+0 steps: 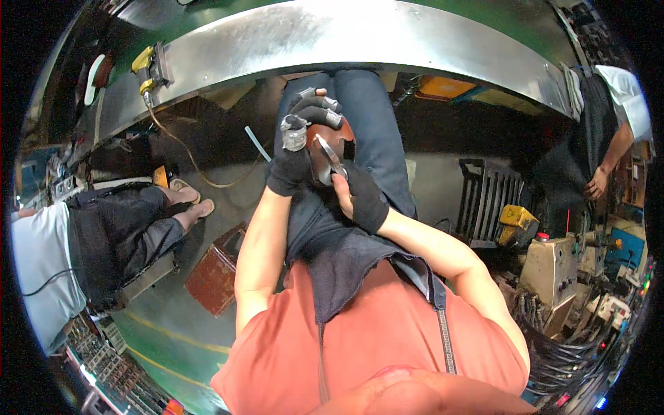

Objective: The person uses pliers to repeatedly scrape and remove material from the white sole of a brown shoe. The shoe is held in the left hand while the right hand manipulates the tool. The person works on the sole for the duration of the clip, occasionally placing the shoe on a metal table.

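Workshop floor (pixel 238 181), grey at the centre of the frame and green toward the lower left, spreads around the seated wearer, whose dark trousers (pixel 377 124) run up to the bench. Above the lap, near the centre, a curved reddish-brown part (pixel 338 133) sits between both black-gloved hands. Taped at a digit, the left hand (pixel 296 158) curls around its left side; the right hand (pixel 364 202) is closed on a slim metal implement (pixel 333 159) lying against the part. Beyond the knees, a shiny metal bench (pixel 346 34) arcs across the top, with a yellow-and-black hand tool (pixel 144 69) on its left end. Farther out, a rusty red box (pixel 213 275) stands lower left, near a seated co-worker (pixel 114 238); at right are a dark slatted seat (pixel 490 197), a control box with a red button (pixel 548 273) and another co-worker (pixel 626 111).
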`<state>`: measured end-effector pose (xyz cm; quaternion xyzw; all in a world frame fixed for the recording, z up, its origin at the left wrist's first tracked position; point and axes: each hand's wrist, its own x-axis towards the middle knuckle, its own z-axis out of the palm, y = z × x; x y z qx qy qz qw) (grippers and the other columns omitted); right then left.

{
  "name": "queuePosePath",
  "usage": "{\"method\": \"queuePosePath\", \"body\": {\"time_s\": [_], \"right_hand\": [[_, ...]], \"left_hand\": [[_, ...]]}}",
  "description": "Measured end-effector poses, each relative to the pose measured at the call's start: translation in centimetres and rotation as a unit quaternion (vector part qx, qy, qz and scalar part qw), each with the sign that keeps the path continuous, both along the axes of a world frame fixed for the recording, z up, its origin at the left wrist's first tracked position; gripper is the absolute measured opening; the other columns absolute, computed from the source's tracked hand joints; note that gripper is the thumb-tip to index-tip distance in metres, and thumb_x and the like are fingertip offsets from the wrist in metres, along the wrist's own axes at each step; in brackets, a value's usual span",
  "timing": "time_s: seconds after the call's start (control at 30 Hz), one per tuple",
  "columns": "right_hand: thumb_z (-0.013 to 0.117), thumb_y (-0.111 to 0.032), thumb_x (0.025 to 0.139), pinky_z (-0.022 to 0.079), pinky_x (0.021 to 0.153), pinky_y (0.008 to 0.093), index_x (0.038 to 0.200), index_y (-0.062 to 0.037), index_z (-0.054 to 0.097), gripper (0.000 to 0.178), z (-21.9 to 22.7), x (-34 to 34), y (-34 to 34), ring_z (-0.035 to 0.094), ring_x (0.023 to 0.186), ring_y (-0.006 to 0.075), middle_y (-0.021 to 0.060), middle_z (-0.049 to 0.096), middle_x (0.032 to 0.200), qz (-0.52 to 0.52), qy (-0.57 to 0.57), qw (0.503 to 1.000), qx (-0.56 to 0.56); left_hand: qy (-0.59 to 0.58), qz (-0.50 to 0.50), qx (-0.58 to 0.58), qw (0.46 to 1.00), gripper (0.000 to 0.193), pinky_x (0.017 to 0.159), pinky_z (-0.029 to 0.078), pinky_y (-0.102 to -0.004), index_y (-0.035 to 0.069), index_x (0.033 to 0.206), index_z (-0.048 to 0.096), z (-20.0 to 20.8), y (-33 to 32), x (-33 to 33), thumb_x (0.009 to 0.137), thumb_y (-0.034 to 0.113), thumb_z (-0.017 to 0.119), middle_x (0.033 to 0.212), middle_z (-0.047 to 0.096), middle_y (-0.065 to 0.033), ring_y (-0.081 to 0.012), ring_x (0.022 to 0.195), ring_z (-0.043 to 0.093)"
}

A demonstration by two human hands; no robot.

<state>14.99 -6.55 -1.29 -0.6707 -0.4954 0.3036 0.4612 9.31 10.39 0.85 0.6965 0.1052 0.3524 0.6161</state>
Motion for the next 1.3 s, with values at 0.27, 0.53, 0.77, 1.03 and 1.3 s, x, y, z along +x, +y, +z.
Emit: {"method": "queuePosePath", "body": {"time_s": [0.27, 0.53, 0.77, 1.03, 1.3], "right_hand": [[0.070, -0.035, 0.074, 0.049, 0.070, 0.0372, 0.095, -0.0043, 0.057, 0.039, -0.3, 0.8, -8.3, 0.059, 0.081, 0.0288, 0.0122, 0.059, 0.091, 0.254, -0.112, 0.961, 0.018], [0.062, -0.029, 0.080, 0.048, 0.075, 0.0390, 0.099, -0.0058, 0.058, 0.030, -0.6, 2.6, -7.9, 0.059, 0.086, 0.0287, 0.0127, 0.058, 0.098, 0.344, -0.091, 0.934, -0.005], [0.053, -0.028, 0.087, 0.044, 0.087, 0.0428, 0.113, -0.0045, 0.053, 0.035, -3.5, 5.8, -11.3, 0.056, 0.096, 0.0353, 0.0160, 0.057, 0.106, 0.341, 0.004, 0.933, -0.113], [0.033, -0.048, 0.096, 0.043, 0.053, 0.0255, 0.084, -0.0052, 0.057, 0.051, 10.2, 10.4, 4.3, 0.055, 0.054, 0.0125, 0.0054, 0.056, 0.062, 0.103, 0.216, 0.940, -0.244], [0.040, -0.054, 0.092, 0.055, 0.065, 0.0313, 0.092, -0.0009, 0.062, 0.058, 0.9, 15.7, 5.2, 0.065, 0.068, 0.0165, 0.0088, 0.064, 0.073, 0.096, 0.272, 0.894, -0.343]], "left_hand": [[0.187, 0.091, -0.093, 0.974, 0.076, 0.103, 0.031, -0.0419, 0.003, 0.119, 0.047, 5.9, -9.6, -7.3, 0.059, 0.028, 0.085, 0.125, 0.048, -0.0183, -0.0318, 0.122, 0.043], [0.161, 0.163, -0.078, 0.970, 0.085, 0.105, 0.028, -0.0439, 0.003, 0.121, 0.045, 2.4, -11.7, -8.7, 0.053, 0.030, 0.088, 0.123, 0.048, -0.0186, -0.0346, 0.121, 0.043], [0.101, 0.044, -0.168, 0.980, 0.073, 0.110, 0.021, -0.0406, 0.000, 0.135, 0.031, -3.5, -10.4, -8.0, 0.083, 0.040, 0.063, 0.137, 0.037, -0.0193, -0.0299, 0.130, 0.032], [0.257, 0.095, -0.056, 0.960, 0.043, 0.092, 0.041, -0.0371, -0.002, 0.126, 0.037, -6.4, -1.3, -3.0, 0.090, 0.018, 0.046, 0.121, 0.050, -0.0240, -0.0339, 0.109, 0.052], [0.244, 0.078, -0.158, 0.954, 0.036, 0.084, 0.047, -0.0401, 0.000, 0.117, 0.055, -6.6, -1.0, -2.6, 0.086, 0.018, 0.055, 0.105, 0.061, -0.0236, -0.0356, 0.099, 0.061]]}}
